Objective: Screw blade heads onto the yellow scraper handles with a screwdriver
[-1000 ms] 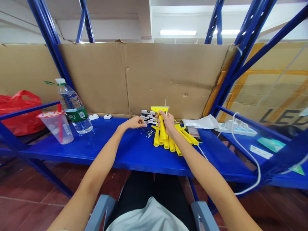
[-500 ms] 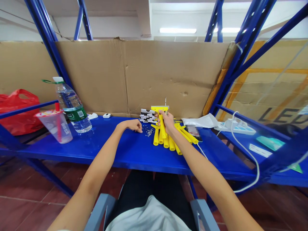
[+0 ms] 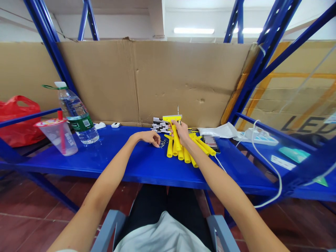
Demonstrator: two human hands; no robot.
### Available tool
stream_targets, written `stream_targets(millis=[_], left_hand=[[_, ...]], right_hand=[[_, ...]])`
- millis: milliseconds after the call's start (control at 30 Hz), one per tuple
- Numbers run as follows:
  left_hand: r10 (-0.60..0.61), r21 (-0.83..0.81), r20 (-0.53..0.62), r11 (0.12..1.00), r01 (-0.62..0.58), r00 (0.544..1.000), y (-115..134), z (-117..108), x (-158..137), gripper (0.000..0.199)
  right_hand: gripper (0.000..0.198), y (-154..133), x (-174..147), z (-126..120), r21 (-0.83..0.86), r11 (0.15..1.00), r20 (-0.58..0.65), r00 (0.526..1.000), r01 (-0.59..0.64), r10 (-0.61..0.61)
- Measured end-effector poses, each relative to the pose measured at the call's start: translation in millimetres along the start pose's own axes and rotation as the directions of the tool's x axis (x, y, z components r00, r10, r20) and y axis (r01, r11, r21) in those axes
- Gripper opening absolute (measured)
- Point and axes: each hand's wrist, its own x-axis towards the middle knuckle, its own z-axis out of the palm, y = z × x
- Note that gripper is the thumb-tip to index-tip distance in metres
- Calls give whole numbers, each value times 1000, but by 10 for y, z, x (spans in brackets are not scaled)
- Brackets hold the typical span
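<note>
Blue shelf. Yellow scraper, twelve o'clock: likely light, stiff. Right hand fingers wrap handle, best hold. Left hand curled, pinch unclear.

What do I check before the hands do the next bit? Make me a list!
1. Right hand gripping a yellow tool: ok.
2. Left hand close to the small bits: ok.
3. Left fingertips pinching a bit: cannot tell, too small to see.
4. Small bits kept in a container: not ok, they lie loose on the blue table.
5. Bottle capped: ok.
6. Cup away from the bits: ok.
</note>
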Motion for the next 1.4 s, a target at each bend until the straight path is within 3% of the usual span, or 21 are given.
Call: stream_targets(millis=[267, 433, 500, 567, 633, 733, 800, 867, 933, 1000, 1167, 1400], left_hand=[[61, 10, 46, 998, -62, 997, 34, 22, 29, 15], [73, 23, 17, 997, -73, 997, -26, 25, 72, 16], [74, 42, -26, 996, -73, 997, -52, 16, 92, 18], [110, 58, -166, 993, -101, 980, -63, -2, 108, 20], [165, 64, -408, 986, -153, 898, -46, -25, 115, 21], [202, 84, -738, 974, -210, 643, 39, -48, 103, 20], [223, 115, -831, 965, -235, 510, 123, -43, 83, 18], [274, 161, -845, 949, -270, 458, 205, -18, 64, 15], [333, 208, -820, 932, -298, 467, 266, 19, 55, 13], [364, 238, -782, 924, -298, 505, 301, 60, 58, 12], [345, 222, -743, 935, -276, 574, 336, 110, 65, 11], [354, 224, -739, 931, -286, 573, 378, 100, 12, 9]], right_hand=[[31, 23, 4, -6, -7, 1000, 3, 1000, -7, 7], [33, 26, 3, -4, -14, 1000, 4, 1000, -23, 23], [32, 27, 6, -5, -10, 1000, 4, 1000, -24, 24], [31, 34, 16, -12, -2, 1000, 4, 1000, -30, 30], [31, 49, 30, -22, 0, 998, 13, 998, -56, 56], [27, 79, 47, -35, 1, 993, 48, 992, -118, 118], [22, 96, 49, -38, 8, 986, 91, 982, -166, 164], [18, 103, 45, -34, 11, 976, 120, 969, -219, 216], [14, 98, 43, -26, 16, 965, 120, 959, -261, 258], [10, 84, 48, -18, 28, 956, 116, 951, -292, 287], [8, 25, 83, -18, 56, 925, 173, 916, -375, 361], [10, -54, 64, -10, 40, 899, 204, 884, -437, 421]])
